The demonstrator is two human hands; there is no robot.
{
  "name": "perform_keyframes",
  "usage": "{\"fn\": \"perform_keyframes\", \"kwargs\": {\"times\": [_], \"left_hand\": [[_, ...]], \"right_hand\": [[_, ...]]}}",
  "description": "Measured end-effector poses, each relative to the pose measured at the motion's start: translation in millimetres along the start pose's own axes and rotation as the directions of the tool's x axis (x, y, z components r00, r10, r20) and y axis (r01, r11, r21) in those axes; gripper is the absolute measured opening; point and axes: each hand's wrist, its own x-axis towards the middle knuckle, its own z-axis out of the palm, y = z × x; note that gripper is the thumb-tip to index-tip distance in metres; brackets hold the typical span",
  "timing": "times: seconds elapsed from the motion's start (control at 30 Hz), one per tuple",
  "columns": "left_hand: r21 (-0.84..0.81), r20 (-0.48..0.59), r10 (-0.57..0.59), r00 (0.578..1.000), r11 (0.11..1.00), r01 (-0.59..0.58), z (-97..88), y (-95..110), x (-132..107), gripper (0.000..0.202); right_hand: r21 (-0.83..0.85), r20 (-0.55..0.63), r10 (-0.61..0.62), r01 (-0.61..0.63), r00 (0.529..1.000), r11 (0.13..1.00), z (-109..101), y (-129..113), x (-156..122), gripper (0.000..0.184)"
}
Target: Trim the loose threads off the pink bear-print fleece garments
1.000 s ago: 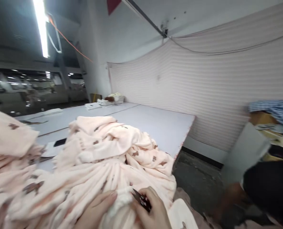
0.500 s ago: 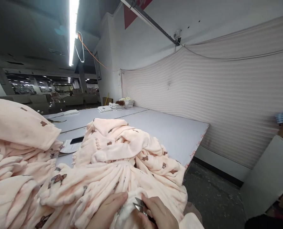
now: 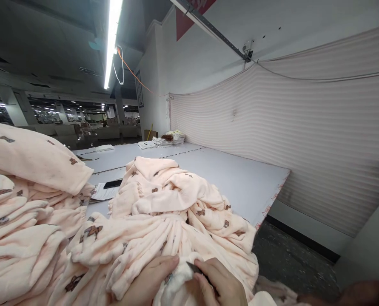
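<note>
A pale pink plush garment (image 3: 176, 229) with brown bear prints lies gathered before me, its folds fanning out toward my hands. My left hand (image 3: 154, 278) is closed on a bunched, whitish part of it at the bottom middle, thumb on top. Close beside it, my right hand (image 3: 223, 280) grips a small pair of thread snips (image 3: 194, 267). The dark pointed blades look closed and lie against the bunched cloth, tips toward my left hand. Most of the snips' body is hidden by my fingers.
More pink plush garments (image 3: 32, 204) are heaped at left. A black phone (image 3: 112, 183) lies on papers (image 3: 102, 193) on the grey-white table (image 3: 240, 178). Paper stacks (image 3: 176, 137) stand at its far end. Striped cloth (image 3: 288, 127) covers the wall. A blurred brown shape (image 3: 361, 293) is at lower right.
The snips' blades, spread apart earlier, now look closed. My view has turned slightly left, and a blurred brown shape has appeared at lower right. Both hands keep their hold.
</note>
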Motion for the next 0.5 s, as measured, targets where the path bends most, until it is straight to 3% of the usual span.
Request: {"fn": "perform_keyframes", "kwargs": {"times": [0.1,0.17,0.3,0.37,0.5], "left_hand": [[-0.086,0.074,-0.009,0.997,0.996,0.016,-2.8,-1.5,0.6,0.03],[-0.121,0.112,-0.02,0.994,0.992,0.033,-5.9,-4.8,1.6,0.03],[-0.108,0.093,-0.021,0.995,0.994,0.031,-11.4,-11.1,4.5,0.029],[-0.116,0.09,-0.025,0.996,0.993,0.036,-11.8,-12.0,5.8,0.028],[-0.238,0.215,-0.035,0.976,0.967,0.087,-8.2,-9.9,5.9,0.031]], "right_hand": [[0.071,0.05,0.029,-0.032,0.998,0.997,-6.4,-5.3,3.0,0.024],[0.028,0.071,0.008,-0.01,0.997,1.0,-10.6,-7.4,3.2,0.028],[-0.013,0.126,0.026,-0.024,0.992,1.0,-14.1,-9.6,1.5,0.026],[0.03,0.115,0.025,-0.029,0.993,0.999,-14.0,-9.7,0.2,0.028],[-0.05,0.062,-0.011,0.014,0.998,0.999,-15.4,-8.0,-2.0,0.025]]}}
